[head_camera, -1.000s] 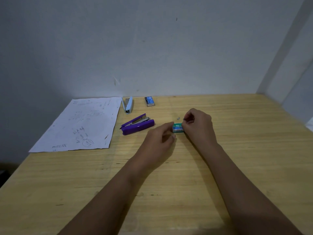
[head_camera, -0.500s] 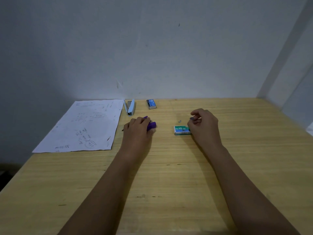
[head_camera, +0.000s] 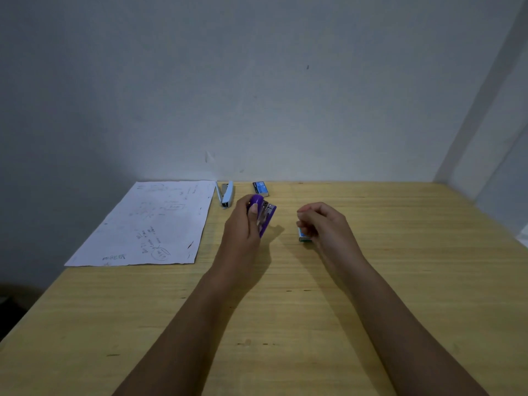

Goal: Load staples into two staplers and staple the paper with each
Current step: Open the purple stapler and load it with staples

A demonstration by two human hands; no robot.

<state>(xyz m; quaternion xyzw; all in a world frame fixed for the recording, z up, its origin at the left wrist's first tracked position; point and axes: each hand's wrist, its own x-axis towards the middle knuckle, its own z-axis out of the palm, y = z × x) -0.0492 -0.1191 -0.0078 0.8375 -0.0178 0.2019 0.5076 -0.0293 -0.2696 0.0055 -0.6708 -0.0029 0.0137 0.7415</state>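
Observation:
My left hand (head_camera: 243, 227) holds the purple stapler (head_camera: 264, 214) lifted off the wooden table (head_camera: 285, 310), its top swung open so the metal channel shows. My right hand (head_camera: 323, 224) hovers to its right with fingertips pinched together; I cannot make out staples between them. Under that hand lies the green staple box (head_camera: 303, 235), partly hidden. A light blue stapler (head_camera: 226, 193) rests near the wall, beside the written sheet of paper (head_camera: 151, 224). A blue staple box (head_camera: 261, 187) sits just right of it.
The table meets a grey wall (head_camera: 257, 95) at the back and a white wall corner (head_camera: 491, 138) at the right. The paper's near corner lies close to the table's left edge.
My left hand left the green box, took the purple stapler and raised it, turning it end-on. My right hand lifted off the box with fingers pinched.

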